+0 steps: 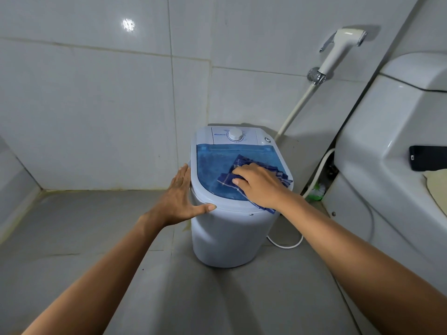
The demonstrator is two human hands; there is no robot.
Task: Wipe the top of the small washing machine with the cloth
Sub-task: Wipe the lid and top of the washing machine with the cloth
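Note:
A small white washing machine (225,235) stands on the grey floor in the corner, with a translucent blue lid (212,163) and a white dial (235,134) at its back. A dark blue checked cloth (244,160) lies on the right half of the lid. My right hand (258,184) lies flat on the cloth and presses it onto the lid, thumb tucked toward the left. My left hand (180,197) rests against the machine's left rim with straight fingers, its thumb along the front edge.
A white toilet (391,131) stands close on the right with a black phone (427,157) lying on it. A bidet sprayer (341,48) hangs on the tiled wall behind, its hose running down. A white cord (285,245) curls on the floor by the machine.

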